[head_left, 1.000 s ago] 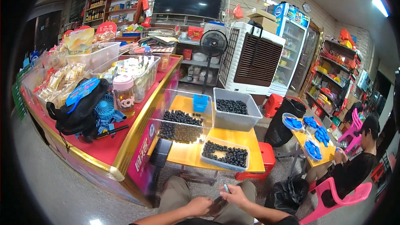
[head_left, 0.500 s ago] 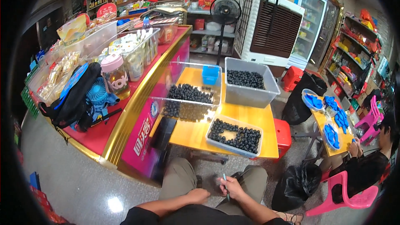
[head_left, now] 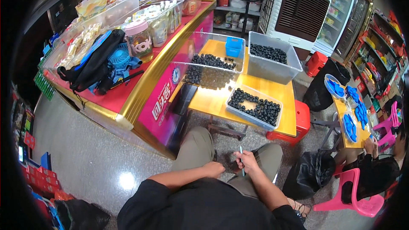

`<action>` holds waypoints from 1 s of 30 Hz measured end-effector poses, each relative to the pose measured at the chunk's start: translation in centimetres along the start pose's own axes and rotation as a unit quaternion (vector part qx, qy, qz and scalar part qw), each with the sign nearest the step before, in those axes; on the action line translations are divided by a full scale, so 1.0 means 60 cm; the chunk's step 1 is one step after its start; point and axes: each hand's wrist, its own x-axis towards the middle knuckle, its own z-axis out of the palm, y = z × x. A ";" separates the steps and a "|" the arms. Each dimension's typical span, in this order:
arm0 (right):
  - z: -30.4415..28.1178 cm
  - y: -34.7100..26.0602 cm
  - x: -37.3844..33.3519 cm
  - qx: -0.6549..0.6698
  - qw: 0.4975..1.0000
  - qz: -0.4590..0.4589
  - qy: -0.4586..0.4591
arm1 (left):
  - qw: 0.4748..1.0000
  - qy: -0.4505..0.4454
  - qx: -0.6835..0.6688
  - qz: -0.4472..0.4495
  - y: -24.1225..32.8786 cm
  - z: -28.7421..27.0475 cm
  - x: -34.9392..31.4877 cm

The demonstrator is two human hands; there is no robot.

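Observation:
My right hand (head_left: 247, 162) is closed around a slim pale pen-like tool (head_left: 241, 150), held upright over my right thigh. Its exact kind is too small to tell. My left hand (head_left: 214, 169) rests closed between my knees, and whatever may be in it is hidden. Beyond my knees, a shallow clear tray (head_left: 276, 124) on the wooden table (head_left: 204, 101) holds small round black pieces (head_left: 267, 108), with a bare patch in the middle. Behind it stand a deep clear bin (head_left: 277, 73) and a wide clear tub (head_left: 241, 66), both with similar pieces; the tub also holds a blue basket (head_left: 234, 47).
At left, a red-topped counter (head_left: 121, 98) carries a pink-lidded jar (head_left: 138, 40), a small blue fan (head_left: 119, 56) and packages. Red stools (head_left: 302, 121) stand by the table. To the right are a black bag (head_left: 309, 172), a pink chair (head_left: 350, 187) and a seated person (head_left: 375, 174).
The view has tilted downward and swung left, so the table and counter sit higher and farther right. Both hands stay in nearly the same pose, the right still gripping the pen-like tool.

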 end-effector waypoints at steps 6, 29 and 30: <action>0.005 0.007 -0.001 -0.010 1.000 -0.010 -0.009 | 0.991 0.100 0.060 0.064 -0.010 0.048 -0.005; 0.025 -0.024 -0.036 0.011 0.980 -0.195 0.035 | 0.978 0.206 -0.027 0.036 0.040 -0.113 -0.077; 0.032 -0.036 -0.048 0.016 0.975 -0.217 0.039 | 0.971 0.231 -0.040 0.040 0.033 -0.128 -0.079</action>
